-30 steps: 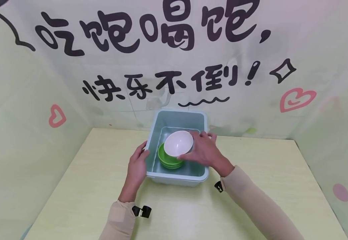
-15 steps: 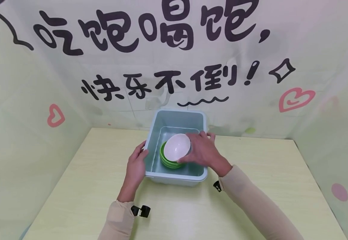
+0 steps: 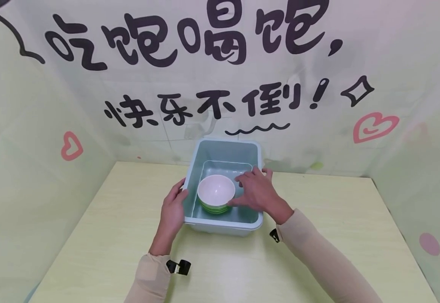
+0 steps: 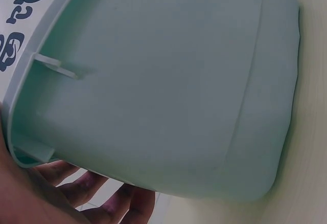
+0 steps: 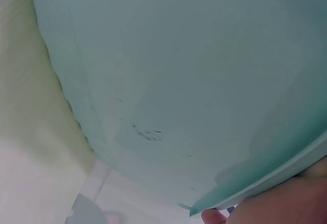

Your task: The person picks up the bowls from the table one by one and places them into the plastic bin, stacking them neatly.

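In the head view a white bowl (image 3: pixel 217 190) sits upright on a stack of green bowls (image 3: pixel 214 210) inside a light blue plastic bin (image 3: pixel 220 224). My left hand (image 3: pixel 173 212) grips the bin's left rim, thumb on top; the left wrist view shows its fingers (image 4: pixel 110 203) against the outer wall. Over the bin's right side, my right hand (image 3: pixel 257 191) has thumb and forefinger spread, the thumb tip close to the white bowl's edge. Whether the thumb touches the bowl I cannot tell. Its other fingers reach past the right rim, and the right wrist view shows part of that hand by the rim.
Beneath the bin lies a pale wooden table (image 3: pixel 110 235). Behind it rises a whitish wall covering (image 3: pixel 148 147) with large dark lettering and pink hearts. Similar coverings flank the table on both sides. A black strap piece (image 3: pixel 179 267) hangs at the left wrist.
The white bowl has moved left and down, levelled out, and now rests on the green stack. My right thumb and forefinger have let go of it. My left hand stays on the bin.
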`<move>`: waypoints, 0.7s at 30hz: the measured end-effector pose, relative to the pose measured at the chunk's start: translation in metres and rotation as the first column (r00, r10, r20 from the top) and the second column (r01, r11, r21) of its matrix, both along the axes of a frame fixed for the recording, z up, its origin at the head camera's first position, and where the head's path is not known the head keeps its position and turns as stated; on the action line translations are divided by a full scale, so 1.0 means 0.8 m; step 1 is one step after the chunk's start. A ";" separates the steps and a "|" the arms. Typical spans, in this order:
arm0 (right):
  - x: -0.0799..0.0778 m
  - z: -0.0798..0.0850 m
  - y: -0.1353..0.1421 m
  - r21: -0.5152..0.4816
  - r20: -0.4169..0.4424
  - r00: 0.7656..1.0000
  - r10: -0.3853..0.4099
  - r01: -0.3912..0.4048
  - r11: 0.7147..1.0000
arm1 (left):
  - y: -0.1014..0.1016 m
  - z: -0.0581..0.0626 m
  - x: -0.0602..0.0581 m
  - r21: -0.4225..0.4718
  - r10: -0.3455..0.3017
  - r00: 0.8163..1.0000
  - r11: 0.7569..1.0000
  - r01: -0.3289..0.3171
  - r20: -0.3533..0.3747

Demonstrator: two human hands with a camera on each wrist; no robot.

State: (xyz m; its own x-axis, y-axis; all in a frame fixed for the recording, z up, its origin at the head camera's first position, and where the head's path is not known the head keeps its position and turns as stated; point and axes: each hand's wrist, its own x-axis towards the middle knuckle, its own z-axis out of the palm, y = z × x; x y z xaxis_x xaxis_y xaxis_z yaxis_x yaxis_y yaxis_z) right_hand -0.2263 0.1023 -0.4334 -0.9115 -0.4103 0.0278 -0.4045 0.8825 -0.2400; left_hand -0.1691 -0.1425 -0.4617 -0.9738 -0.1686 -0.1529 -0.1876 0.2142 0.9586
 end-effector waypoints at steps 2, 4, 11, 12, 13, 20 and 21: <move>0.000 -0.001 0.000 -0.011 0.002 1.000 0.000 0.000 1.000 | 0.000 0.000 0.000 0.001 0.000 1.000 1.000 0.000 -0.001; 0.000 -0.002 0.000 -0.014 -0.001 1.000 0.001 -0.001 1.000 | 0.000 -0.001 0.000 -0.001 0.000 1.000 1.000 0.000 0.000; 0.000 -0.002 0.000 -0.015 0.002 1.000 0.003 -0.003 1.000 | -0.001 0.001 0.002 -0.007 -0.004 1.000 1.000 0.003 0.000; 0.000 -0.002 0.000 -0.017 0.002 1.000 0.004 -0.004 1.000 | 0.000 0.001 0.002 -0.009 -0.004 1.000 1.000 0.004 -0.001; 0.000 -0.002 0.000 -0.021 0.002 1.000 0.005 -0.005 1.000 | 0.000 0.002 0.003 -0.011 -0.004 1.000 1.000 0.004 -0.001; -0.001 -0.001 0.003 -0.095 0.019 1.000 0.002 0.000 0.995 | 0.000 0.003 0.003 -0.011 -0.010 1.000 1.000 0.010 0.002; -0.002 -0.001 0.004 -0.109 0.024 1.000 0.001 0.002 0.994 | 0.000 0.003 0.003 -0.013 -0.014 1.000 1.000 0.014 0.006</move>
